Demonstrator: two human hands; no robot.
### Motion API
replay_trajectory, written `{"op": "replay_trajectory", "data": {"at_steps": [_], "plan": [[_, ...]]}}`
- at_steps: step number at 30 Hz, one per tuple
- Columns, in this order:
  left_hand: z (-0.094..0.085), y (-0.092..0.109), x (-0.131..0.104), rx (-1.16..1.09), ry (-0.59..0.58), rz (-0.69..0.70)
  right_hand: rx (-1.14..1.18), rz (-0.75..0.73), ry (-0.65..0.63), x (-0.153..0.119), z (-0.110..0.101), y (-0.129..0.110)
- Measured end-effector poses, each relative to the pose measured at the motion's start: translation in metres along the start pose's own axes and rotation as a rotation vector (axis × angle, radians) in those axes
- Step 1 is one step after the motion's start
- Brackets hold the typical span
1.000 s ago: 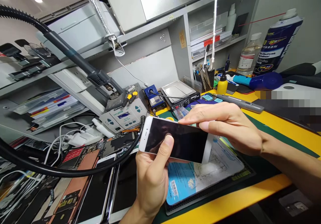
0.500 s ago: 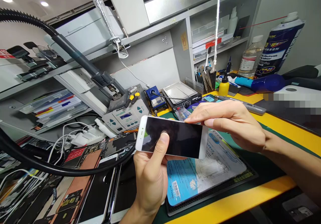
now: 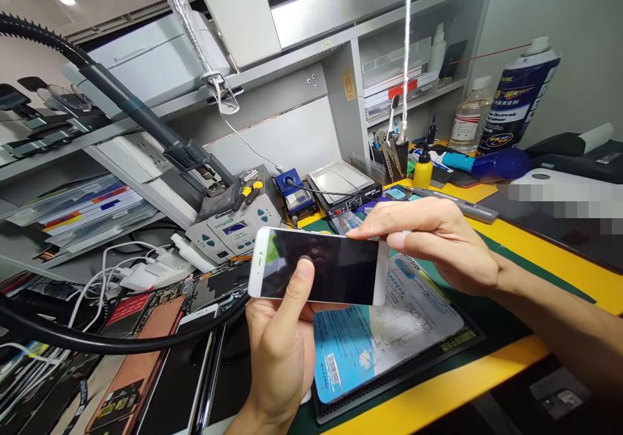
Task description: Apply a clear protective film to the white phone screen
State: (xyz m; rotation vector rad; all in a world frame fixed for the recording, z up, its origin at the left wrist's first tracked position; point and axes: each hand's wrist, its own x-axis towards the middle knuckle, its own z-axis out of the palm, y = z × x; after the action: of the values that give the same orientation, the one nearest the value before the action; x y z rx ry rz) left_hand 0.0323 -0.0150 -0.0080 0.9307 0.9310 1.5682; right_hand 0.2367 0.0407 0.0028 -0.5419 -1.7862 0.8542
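A white-framed phone with a dark screen is tilted above the mat. My left hand grips it from below, the thumb lying on the glass. The fingertips of my right hand touch the phone's upper edge near its right end, index finger and thumb close together. Reflections show on the screen. Beneath the phone lies a blue and white printed package on a black perforated pad, partly covered by my left hand and the phone.
Phone parts and a black hose fill the left side. Behind stand a grey control station and a blue soldering unit. A yellow bottle, a clear bottle and a spray can stand back right.
The whole view has shifted, so the surroundings, phone and both hands appear further left. The grip on the phone and the right fingertips' contact look the same.
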Motion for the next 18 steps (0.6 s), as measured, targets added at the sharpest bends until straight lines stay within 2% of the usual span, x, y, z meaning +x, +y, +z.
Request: {"op": "replay_trajectory", "data": {"at_steps": [9, 18], "plan": [[-0.003, -0.001, 0.009, 0.041, -0.055, -0.105, 0.028, 0.147, -0.138, -0.001, 0.007, 0.004], [-0.006, -0.006, 0.008, 0.113, -0.155, -0.249, 0.255, 0.244, -0.211, 0.000, 0.013, 0.015]]}}
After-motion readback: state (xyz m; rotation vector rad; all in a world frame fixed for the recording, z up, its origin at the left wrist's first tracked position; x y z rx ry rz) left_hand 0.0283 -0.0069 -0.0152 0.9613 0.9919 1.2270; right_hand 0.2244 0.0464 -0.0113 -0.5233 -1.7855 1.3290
